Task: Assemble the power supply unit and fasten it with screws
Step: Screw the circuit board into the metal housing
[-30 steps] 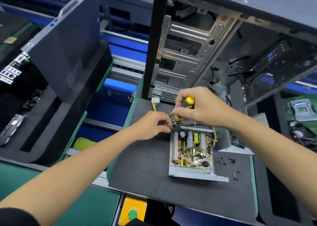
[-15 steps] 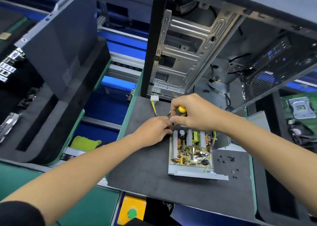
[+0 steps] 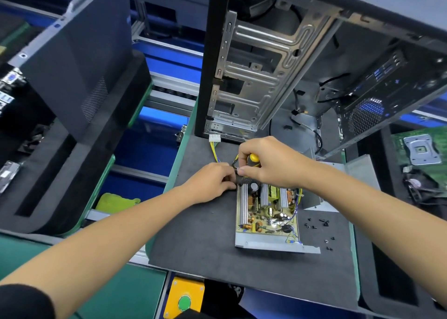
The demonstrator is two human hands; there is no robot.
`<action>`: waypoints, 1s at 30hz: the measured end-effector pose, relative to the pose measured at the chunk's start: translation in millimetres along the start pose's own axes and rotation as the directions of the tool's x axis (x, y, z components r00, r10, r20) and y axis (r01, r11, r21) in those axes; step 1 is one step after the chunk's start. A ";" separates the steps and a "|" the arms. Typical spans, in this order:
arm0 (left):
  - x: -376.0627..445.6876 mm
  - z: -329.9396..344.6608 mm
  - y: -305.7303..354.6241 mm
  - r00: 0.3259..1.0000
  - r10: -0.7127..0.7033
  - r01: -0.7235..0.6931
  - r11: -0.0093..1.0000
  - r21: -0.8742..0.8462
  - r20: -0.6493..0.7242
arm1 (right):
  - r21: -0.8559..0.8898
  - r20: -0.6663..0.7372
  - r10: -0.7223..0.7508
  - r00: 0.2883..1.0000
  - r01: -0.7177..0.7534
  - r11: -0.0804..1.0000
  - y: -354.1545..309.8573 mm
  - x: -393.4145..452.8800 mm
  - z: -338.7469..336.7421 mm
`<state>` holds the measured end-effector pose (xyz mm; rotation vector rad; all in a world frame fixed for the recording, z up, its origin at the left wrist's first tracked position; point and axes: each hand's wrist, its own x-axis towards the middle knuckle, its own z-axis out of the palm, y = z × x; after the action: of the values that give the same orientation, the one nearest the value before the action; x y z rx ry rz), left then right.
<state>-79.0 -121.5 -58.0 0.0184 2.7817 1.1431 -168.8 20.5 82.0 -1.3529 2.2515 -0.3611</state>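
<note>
Grip, right: your right hand (image 3: 268, 163) curls around the yellow-and-black screwdriver (image 3: 254, 159), wrist arched above the far left corner of the power supply unit (image 3: 267, 212). Grip, left: your left hand (image 3: 212, 182) pinches at the screwdriver's tip, fingers curled; what they hold is hidden. Unit: open, circuit board up, flat on the grey bench (image 3: 200, 236). Loose screws (image 3: 316, 224): just right of it.

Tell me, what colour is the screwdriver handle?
Yellow and black, seen in the head view: the screwdriver in the right hand.
</note>
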 end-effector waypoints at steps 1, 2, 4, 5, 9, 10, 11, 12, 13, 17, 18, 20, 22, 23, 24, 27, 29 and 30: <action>0.1 0.3 -0.5 1.000 0.002 -0.002 1.000 -0.004 -0.009 | -0.004 0.005 0.004 1.000 -0.004 1.000 0.1 0.2 1.1; 0.7 0.5 -0.7 1.000 0.002 -0.002 1.000 -0.012 -0.012 | -0.008 0.010 0.005 1.000 -0.005 1.000 0.3 0.2 2.3; 2.1 1.0 -0.5 1.000 -0.003 0.003 1.000 -0.030 -0.006 | -0.013 0.015 0.007 1.000 -0.007 1.000 1.1 -0.3 4.4; 2.7 1.4 -0.3 1.000 -0.007 0.007 0.999 -0.035 -0.002 | -0.014 0.017 0.008 1.000 -0.008 1.000 1.8 -0.5 5.2; 4.0 3.7 -0.9 1.000 -0.024 0.024 0.999 -0.039 0.010 | -0.019 0.022 0.019 1.000 -0.019 1.000 4.5 -0.8 6.5; 4.0 4.2 -1.1 1.000 -0.026 0.027 0.999 -0.043 0.011 | -0.012 0.021 0.022 1.000 -0.021 1.000 4.9 -1.0 6.2; 4.2 4.4 -1.2 1.000 -0.030 0.030 0.998 -0.049 0.010 | -0.004 0.020 0.024 1.000 -0.024 1.000 5.2 -1.3 5.7; 4.1 4.5 -1.4 0.999 -0.034 0.034 0.998 -0.057 0.010 | 0.001 0.020 0.027 0.999 -0.027 1.000 5.5 -1.8 5.3; 4.7 4.5 -1.3 0.999 -0.039 0.040 0.997 -0.066 0.010 | 0.002 0.020 0.028 0.999 -0.028 1.000 5.7 -2.4 4.9; 6.1 6.2 -2.1 0.997 -0.072 0.073 0.992 -0.099 0.014 | 0.004 0.007 0.017 1.000 -0.017 1.000 7.2 -3.6 5.5; 6.1 7.3 -2.9 0.997 -0.077 0.078 0.992 -0.102 0.012 | 0.002 0.006 0.013 1.000 -0.013 1.000 7.2 -3.8 5.7; 5.2 9.2 -4.0 0.997 -0.081 0.082 0.992 -0.097 0.013 | -0.001 0.001 0.005 1.000 -0.005 1.000 7.1 -4.3 6.0; 4.4 9.4 -4.9 0.997 -0.072 0.074 0.994 -0.085 0.022 | 0.001 -0.003 0.005 1.000 -0.005 1.000 6.6 -4.7 6.6; 4.5 9.0 -5.3 0.997 -0.066 0.067 0.995 -0.078 0.027 | 0.003 -0.004 0.006 1.000 -0.006 1.000 6.4 -4.9 6.8; 4.1 8.7 -5.7 0.998 -0.061 0.063 0.995 -0.073 0.030 | 0.004 -0.003 0.006 1.000 -0.006 1.000 6.2 -4.8 6.9; 4.1 9.6 -6.2 0.997 -0.068 0.070 0.995 -0.076 0.025 | 0.010 -0.003 0.009 1.000 -0.009 1.000 5.7 -5.0 6.5; 4.6 10.8 -5.8 0.997 -0.077 0.078 0.994 -0.072 0.018 | 0.012 -0.003 0.012 1.000 -0.012 1.000 5.5 -5.0 5.9; 5.0 10.9 -5.3 0.997 -0.081 0.082 0.994 -0.067 0.019 | 0.012 -0.002 0.012 1.000 -0.012 1.000 5.4 -5.1 5.9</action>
<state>-82.3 -117.4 -70.0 -0.0914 2.7010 1.2114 -167.8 27.7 75.9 -1.3324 2.2553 -0.3719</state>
